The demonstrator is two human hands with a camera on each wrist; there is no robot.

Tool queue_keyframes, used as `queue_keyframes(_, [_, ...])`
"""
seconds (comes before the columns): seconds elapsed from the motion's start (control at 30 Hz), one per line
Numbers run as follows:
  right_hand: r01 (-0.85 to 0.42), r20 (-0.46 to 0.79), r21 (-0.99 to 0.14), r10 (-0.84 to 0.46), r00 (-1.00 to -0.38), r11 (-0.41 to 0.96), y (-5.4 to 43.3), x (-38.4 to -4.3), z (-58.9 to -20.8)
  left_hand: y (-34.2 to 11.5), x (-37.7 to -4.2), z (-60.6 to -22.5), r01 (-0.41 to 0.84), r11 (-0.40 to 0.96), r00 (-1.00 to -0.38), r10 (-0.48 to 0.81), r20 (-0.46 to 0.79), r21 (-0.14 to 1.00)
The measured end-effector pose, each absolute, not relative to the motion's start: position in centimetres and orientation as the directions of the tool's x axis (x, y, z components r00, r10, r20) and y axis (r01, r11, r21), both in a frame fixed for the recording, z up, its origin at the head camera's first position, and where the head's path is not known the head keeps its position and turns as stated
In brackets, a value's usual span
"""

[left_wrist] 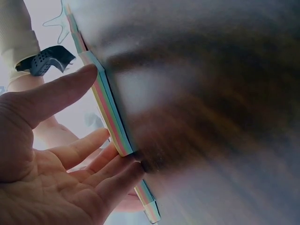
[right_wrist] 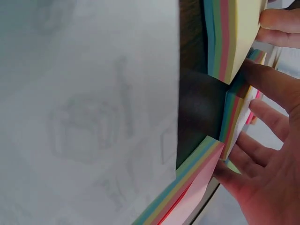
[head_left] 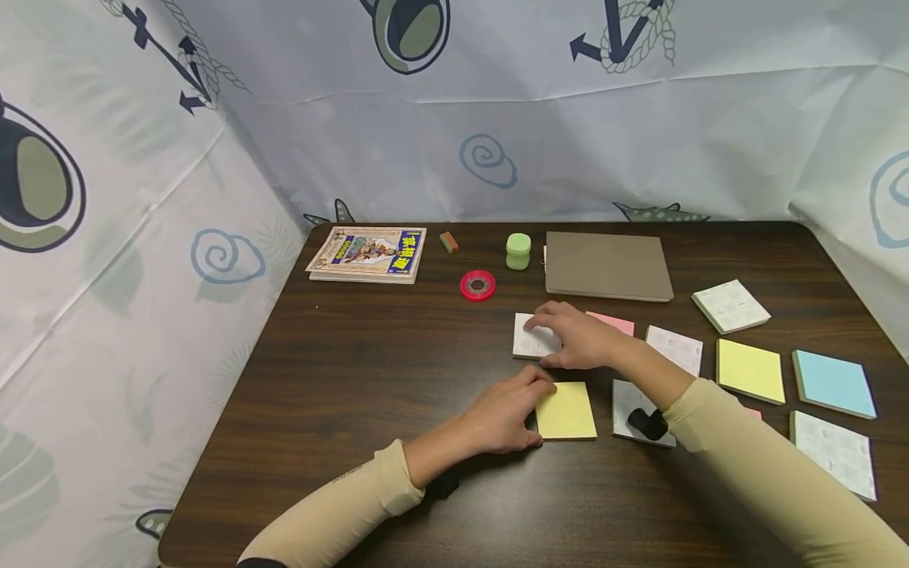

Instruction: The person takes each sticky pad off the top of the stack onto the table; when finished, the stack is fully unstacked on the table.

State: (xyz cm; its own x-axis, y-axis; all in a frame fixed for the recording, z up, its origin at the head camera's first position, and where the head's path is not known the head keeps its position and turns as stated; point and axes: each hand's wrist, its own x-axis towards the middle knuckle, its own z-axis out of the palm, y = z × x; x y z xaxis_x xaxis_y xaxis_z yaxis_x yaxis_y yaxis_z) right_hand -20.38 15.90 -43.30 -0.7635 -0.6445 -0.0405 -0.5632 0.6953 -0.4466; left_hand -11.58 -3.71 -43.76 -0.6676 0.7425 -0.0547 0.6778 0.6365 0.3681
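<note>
In the head view my left hand grips a yellow-topped sticky note pad by its left side. Its thumb is at the near corner and its fingertips are at the far corner. Seen from the left wrist, the pad's edge shows colored layers between thumb and fingers. Just beyond it, my right hand holds a white-topped sticky note pad, which has faint drawings on top. The right wrist view shows that pad between thumb and fingers. A pink-topped pad is partly hidden behind the right hand.
Several more pads lie to the right, among them a yellow one, a blue one and a white one. At the back are a booklet stack, an eraser, a red tape roll, a green container and a grey laptop-like slab.
</note>
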Motion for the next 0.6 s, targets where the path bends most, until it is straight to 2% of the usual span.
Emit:
queue_keyframes(0.3, [-0.545, -0.009, -0.497, -0.632, -0.775, 0.675, 16.9, -19.5, -42.2, -3.7, -11.6, -43.7, 0.681, 0.628, -0.663, 0.747, -0.046, 0.376])
queue_keyframes(0.6, [-0.53, 0.129, -0.512, -0.55, -0.825, 0.676, 20.0, -18.5, -39.9, -3.8, -11.4, -43.7, 0.649, 0.614, -0.685, 0.728, -0.005, 0.449])
